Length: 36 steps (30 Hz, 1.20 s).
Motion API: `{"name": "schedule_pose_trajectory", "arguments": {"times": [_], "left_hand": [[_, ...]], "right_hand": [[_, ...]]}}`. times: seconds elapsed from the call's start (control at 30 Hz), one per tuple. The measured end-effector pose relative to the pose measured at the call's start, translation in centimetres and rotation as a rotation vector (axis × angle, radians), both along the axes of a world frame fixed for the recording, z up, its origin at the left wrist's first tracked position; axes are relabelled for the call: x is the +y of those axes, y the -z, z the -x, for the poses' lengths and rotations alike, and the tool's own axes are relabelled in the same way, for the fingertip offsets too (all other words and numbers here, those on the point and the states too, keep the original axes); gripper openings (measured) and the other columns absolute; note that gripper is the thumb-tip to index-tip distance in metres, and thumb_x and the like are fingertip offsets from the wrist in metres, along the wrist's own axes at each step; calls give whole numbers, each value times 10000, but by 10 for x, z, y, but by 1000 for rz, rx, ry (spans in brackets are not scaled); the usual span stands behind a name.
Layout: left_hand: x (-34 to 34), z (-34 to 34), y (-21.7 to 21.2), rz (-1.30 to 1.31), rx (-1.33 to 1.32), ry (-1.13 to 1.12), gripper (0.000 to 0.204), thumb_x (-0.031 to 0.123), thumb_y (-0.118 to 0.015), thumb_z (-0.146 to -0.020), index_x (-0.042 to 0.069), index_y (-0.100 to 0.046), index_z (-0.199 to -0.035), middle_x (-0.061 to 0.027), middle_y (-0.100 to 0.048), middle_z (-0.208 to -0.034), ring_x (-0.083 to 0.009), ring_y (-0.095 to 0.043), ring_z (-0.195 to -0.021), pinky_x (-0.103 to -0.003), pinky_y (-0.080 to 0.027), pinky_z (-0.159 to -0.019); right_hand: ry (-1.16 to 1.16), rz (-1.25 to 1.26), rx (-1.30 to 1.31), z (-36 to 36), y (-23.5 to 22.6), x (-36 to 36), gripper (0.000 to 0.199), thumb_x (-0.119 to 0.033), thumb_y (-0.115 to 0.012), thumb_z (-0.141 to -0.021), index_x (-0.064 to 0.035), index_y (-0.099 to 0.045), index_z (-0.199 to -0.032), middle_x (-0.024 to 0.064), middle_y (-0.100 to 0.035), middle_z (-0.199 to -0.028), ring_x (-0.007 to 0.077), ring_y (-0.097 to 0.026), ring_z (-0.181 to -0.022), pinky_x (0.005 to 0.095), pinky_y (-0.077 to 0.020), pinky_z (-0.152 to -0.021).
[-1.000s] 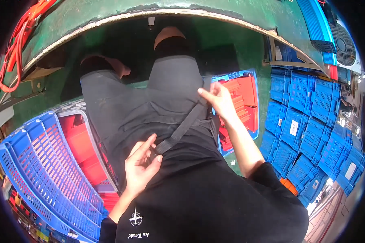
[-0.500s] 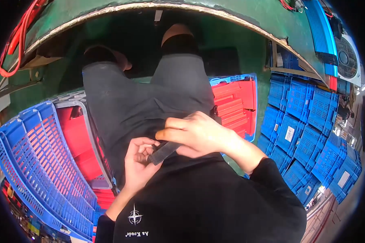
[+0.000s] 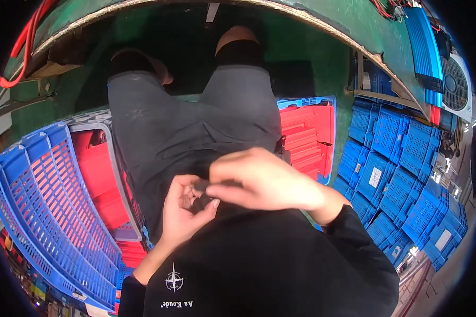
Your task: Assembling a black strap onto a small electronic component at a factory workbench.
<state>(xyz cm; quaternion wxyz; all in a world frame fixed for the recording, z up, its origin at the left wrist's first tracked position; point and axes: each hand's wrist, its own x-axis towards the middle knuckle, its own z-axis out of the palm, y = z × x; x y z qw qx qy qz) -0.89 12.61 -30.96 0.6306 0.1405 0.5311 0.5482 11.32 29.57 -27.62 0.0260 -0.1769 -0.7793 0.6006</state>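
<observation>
Above my lap, my left hand (image 3: 184, 214) has its fingers curled and its thumb pressed against a small black piece (image 3: 199, 203). Only a dark bit of that piece shows between the fingers, so its full shape is hidden. My right hand (image 3: 267, 180) arches over it from the right, thumb stretched toward the left thumb's tip. Its fingers are bent and slightly blurred. Whether they also grip the black piece is hidden behind the hand.
On the left, a blue slatted crate (image 3: 53, 211) tilts beside a grey-rimmed bin (image 3: 111, 158) with red parts. Red ribbed parts (image 3: 304, 137) fill a blue crate at my right thigh. Blue crates (image 3: 388, 164) are stacked farther right. Ahead curves a green bench edge (image 3: 322, 24).
The black strip-like piece, plainly visible between both hands before, is now mostly covered. My right hand has turned, its thumb now reaching across toward my left thumb.
</observation>
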Motion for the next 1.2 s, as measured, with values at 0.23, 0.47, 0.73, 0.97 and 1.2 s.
{"name": "schedule_pose_trajectory", "arguments": {"times": [0.23,0.47,0.73,0.97,1.2], "left_hand": [[-7,2,6,-88,-10,12,439,-143,-658,-747,48,-426,-1067,-64,-554,-1016,-92,-557,-889,-210,-431,-749],[-5,1,5,-90,65,19,450,-141,-679,-737,45,-425,-1058,-70,-574,-989,-112,-576,-906,-233,-457,-788],[-4,-1,-1,-47,23,29,452,-153,-683,-733,34,-421,-1050,-104,-611,-1027,-139,-606,-937,-257,-479,-819],[-5,-2,-3,11,97,60,406,-75,-740,-745,0,-486,-1053,-95,-646,-960,-119,-623,-874,-237,-499,-763],[-9,0,4,-83,262,96,406,-90,-754,-707,-8,-543,-1044,-66,-538,-1048,-87,-570,-864,-219,-467,-756]], "right_hand": [[42,235,-291,-6,3,-5,141,-119,-621,-868,-12,-556,-802,57,-513,-578,111,-413,-513,285,-324,-487],[84,701,-388,-10,12,-12,173,-113,-609,-861,6,-578,-739,-6,-518,-586,45,-408,-582,261,-351,-528],[-12,698,-354,-13,16,-8,200,-132,-601,-894,5,-590,-749,-16,-528,-599,34,-418,-587,240,-351,-538],[-66,745,-376,-10,13,-3,123,-86,-566,-924,-11,-583,-828,-59,-494,-623,7,-388,-613,210,-319,-551],[-107,648,-329,-11,21,-7,129,-104,-601,-890,9,-598,-828,8,-600,-661,52,-470,-621,247,-388,-583]]}}
